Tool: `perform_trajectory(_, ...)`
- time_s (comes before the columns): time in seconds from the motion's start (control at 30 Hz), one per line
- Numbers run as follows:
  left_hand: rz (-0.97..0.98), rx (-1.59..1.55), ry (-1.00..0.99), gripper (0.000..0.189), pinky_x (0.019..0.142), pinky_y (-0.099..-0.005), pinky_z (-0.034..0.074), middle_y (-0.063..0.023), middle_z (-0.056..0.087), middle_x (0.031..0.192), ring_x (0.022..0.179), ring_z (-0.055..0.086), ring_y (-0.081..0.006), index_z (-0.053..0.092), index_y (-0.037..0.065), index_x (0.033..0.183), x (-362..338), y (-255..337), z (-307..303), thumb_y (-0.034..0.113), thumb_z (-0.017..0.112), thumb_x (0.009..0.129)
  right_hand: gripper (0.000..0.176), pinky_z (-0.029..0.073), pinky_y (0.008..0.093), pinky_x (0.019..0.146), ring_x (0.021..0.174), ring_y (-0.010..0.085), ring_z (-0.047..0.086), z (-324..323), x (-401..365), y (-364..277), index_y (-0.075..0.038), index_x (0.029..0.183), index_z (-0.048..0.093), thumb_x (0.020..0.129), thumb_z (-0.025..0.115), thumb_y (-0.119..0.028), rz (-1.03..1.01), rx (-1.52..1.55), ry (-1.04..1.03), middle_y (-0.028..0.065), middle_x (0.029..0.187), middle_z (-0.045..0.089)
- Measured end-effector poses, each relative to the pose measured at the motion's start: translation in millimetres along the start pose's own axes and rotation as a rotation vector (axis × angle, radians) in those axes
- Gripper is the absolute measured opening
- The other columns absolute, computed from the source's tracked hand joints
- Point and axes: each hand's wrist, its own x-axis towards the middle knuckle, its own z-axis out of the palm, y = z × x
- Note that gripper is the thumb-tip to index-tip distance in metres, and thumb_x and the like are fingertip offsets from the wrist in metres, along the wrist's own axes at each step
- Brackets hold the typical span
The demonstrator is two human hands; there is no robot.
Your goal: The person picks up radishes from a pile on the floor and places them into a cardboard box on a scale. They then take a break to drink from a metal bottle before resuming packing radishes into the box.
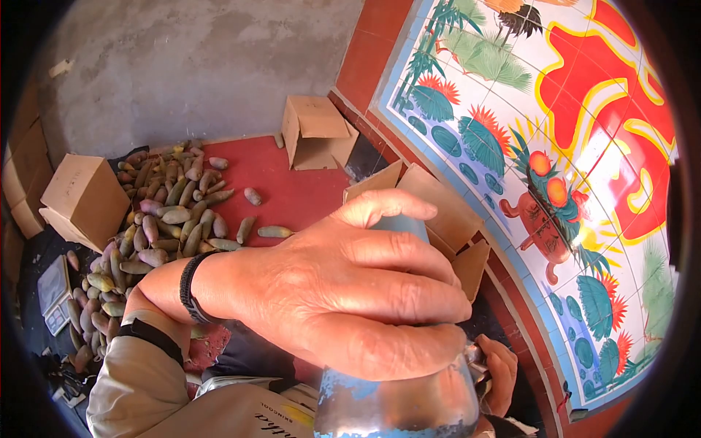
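Observation:
My left hand reaches across the middle of the view, back of the hand up, with a dark band on the wrist. Its fingers are wrapped over a shiny metal flask with flaking blue paint. A light blue part of the flask shows beyond my fingers. The hand covers the flask's middle, and the thumb is hidden. At the flask's right side, my right hand is curled by a small metal part, partly hidden behind the flask.
Many long root vegetables lie heaped on a red mat. Cardboard boxes stand at the left, at the back and behind my hand. A scale sits at the far left. A painted tile wall borders the right.

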Motion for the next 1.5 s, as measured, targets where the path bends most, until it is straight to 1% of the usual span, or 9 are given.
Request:
perform_trajectory(0.27, 0.01, 0.013, 0.003, 0.013, 0.094, -0.0517, 0.03, -0.0077, 0.062, 0.099, 0.087, 0.062, -0.0225, 0.056, 0.014, 0.084, 1, 1, -1, 0.009, 0.064, 0.075, 0.046, 0.047, 0.0355, 0.078, 0.094, 0.0286, 0.054, -4, -1, 0, 0.0, 0.119, 0.041, 0.077, 0.061, -0.007, 0.002, -0.027, -0.032, 0.0254, 0.107, 0.054)
perform_trajectory(0.37, 0.016, 0.022, 0.009, 0.012, 0.094, -0.0516, 0.03, -0.0076, 0.062, 0.098, 0.086, 0.062, -0.0223, 0.056, 0.014, 0.083, 2, 1, -2, 0.009, 0.064, 0.075, 0.046, 0.046, 0.0366, 0.079, 0.095, 0.0293, 0.054, -2, 0, -2, 0.0, 0.12, 0.041, 0.08, 0.059, -0.015, -0.003, -0.013, -0.018, 0.0255, 0.107, 0.054)
perform_trajectory(0.43, 0.009, 0.025, 0.013, 0.012, 0.094, -0.0514, 0.03, -0.0076, 0.063, 0.097, 0.086, 0.062, -0.0221, 0.056, 0.014, 0.082, 2, 1, -2, 0.009, 0.064, 0.075, 0.047, 0.044, 0.038, 0.08, 0.095, 0.0304, 0.054, 1, 1, -6, 0.0, 0.12, 0.04, 0.083, 0.056, -0.024, 0.015, 0.007, 0.017, 0.0258, 0.107, 0.053)
perform_trajectory(0.53, 0.005, 0.029, 0.027, 0.012, 0.095, -0.0512, 0.029, -0.0076, 0.063, 0.096, 0.086, 0.062, -0.022, 0.056, 0.014, 0.082, 3, 2, -1, 0.008, 0.064, 0.075, 0.05, 0.044, 0.0386, 0.08, 0.095, 0.0313, 0.053, 1, 2, -6, 0.0, 0.121, 0.04, 0.084, 0.054, -0.031, 0.005, 0.05, 0.025, 0.0263, 0.107, 0.053)
perform_trajectory(0.67, 0.003, 0.031, 0.026, 0.012, 0.095, -0.051, 0.029, -0.0074, 0.063, 0.096, 0.086, 0.062, -0.022, 0.056, 0.014, 0.081, 3, 3, -2, 0.008, 0.063, 0.075, 0.049, 0.044, 0.0392, 0.08, 0.095, 0.0312, 0.053, 0, 0, -5, 0.0, 0.12, 0.041, 0.084, 0.054, -0.029, 0.007, 0.005, 0.035, 0.0267, 0.107, 0.053)
perform_trajectory(0.93, -0.01, 0.016, 0.026, 0.015, 0.095, -0.0509, 0.03, -0.007, 0.063, 0.096, 0.087, 0.062, -0.0223, 0.055, 0.014, 0.083, 4, 4, -3, 0.008, 0.066, 0.074, 0.05, 0.046, 0.0396, 0.078, 0.09, 0.0309, 0.057, 8, 1, -3, 0.0, 0.118, 0.041, 0.074, 0.064, -0.013, -0.075, -0.058, 0.135, 0.0255, 0.103, 0.056)
perform_trajectory(1.03, -0.001, 0.022, 0.038, 0.015, 0.094, -0.0507, 0.03, -0.007, 0.063, 0.096, 0.087, 0.062, -0.0222, 0.055, 0.014, 0.083, 4, 3, -2, 0.008, 0.066, 0.074, 0.051, 0.046, 0.0397, 0.078, 0.089, 0.0309, 0.057, 2, 2, -2, 0.0, 0.118, 0.041, 0.074, 0.064, -0.012, -0.087, -0.079, 0.088, 0.0259, 0.102, 0.056)
perform_trajectory(1.23, -0.012, 0.028, 0.028, 0.016, 0.094, -0.0504, 0.031, -0.0067, 0.063, 0.096, 0.086, 0.062, -0.0222, 0.055, 0.014, 0.083, 4, 3, -3, 0.008, 0.066, 0.074, 0.051, 0.047, 0.0393, 0.077, 0.089, 0.0308, 0.057, 5, 3, -3, 0.0, 0.118, 0.04, 0.074, 0.064, -0.012, -0.094, -0.081, 0.13, 0.0257, 0.102, 0.056)
perform_trajectory(1.5, -0.001, 0.029, 0.036, 0.017, 0.094, -0.0502, 0.031, -0.0061, 0.063, 0.096, 0.086, 0.062, -0.0219, 0.054, 0.014, 0.083, 3, 2, -2, 0.009, 0.067, 0.073, 0.053, 0.047, 0.0378, 0.075, 0.088, 0.0306, 0.057, 2, 3, -4, -0.001, 0.12, 0.039, 0.074, 0.064, -0.012, -0.075, -0.108, 0.096, 0.0249, 0.102, 0.056)
